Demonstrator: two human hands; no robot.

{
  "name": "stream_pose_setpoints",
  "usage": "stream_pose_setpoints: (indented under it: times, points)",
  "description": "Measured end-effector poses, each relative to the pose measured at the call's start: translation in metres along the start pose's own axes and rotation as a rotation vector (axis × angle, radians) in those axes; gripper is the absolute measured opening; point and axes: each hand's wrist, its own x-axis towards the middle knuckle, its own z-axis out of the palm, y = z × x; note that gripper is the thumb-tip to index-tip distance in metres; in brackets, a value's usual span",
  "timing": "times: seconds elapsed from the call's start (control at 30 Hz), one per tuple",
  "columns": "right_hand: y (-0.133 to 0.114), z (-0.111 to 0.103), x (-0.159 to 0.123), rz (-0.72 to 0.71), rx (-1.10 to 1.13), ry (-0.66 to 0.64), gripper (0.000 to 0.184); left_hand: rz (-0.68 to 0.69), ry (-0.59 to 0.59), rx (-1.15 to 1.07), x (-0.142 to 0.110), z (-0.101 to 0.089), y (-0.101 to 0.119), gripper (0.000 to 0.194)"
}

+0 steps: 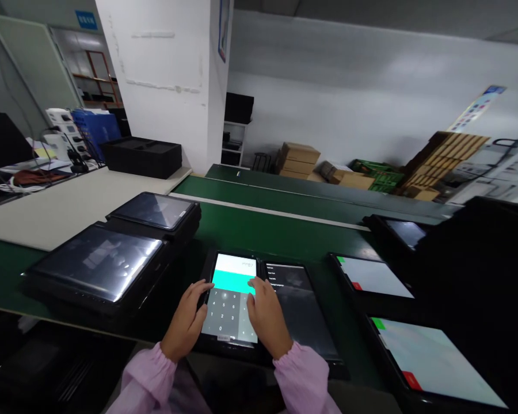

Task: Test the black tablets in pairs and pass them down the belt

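A tablet [224, 316] lies in front of me, its lit screen showing a calculator keypad with a teal band. My left hand [185, 319] rests at its left edge, fingers stretched toward the screen and holding nothing. Over the right side of the same screen, my right hand [267, 313] has its fingers reaching to the teal band; whether they touch the glass I cannot tell. Just right of it lies a second tablet [304, 313] with a dark text menu, partly covered by my right hand.
On the left, dark-screened tablets [97, 261] lie on black trays, with another tablet [153, 210] behind. At right, tablets [435, 359] show white screens with green and red corners. A black foam stack [142, 156] stands on the pale board. Cardboard boxes [297, 158] sit beyond the green bench [259, 227].
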Motion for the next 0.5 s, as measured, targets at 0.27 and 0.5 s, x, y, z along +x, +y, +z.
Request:
stream_pose_setpoints:
  times: [0.27, 0.5]
  points:
    - [-0.006, 0.003, 0.001, 0.007, 0.016, 0.045, 0.033, -0.065, 0.036, -0.097, -0.003, 0.009, -0.010, 0.044]
    - [-0.007, 0.000, 0.000, -0.066, 0.061, -0.023, 0.034, -0.103, 0.053, 0.033, 0.000, 0.006, -0.013, 0.043]
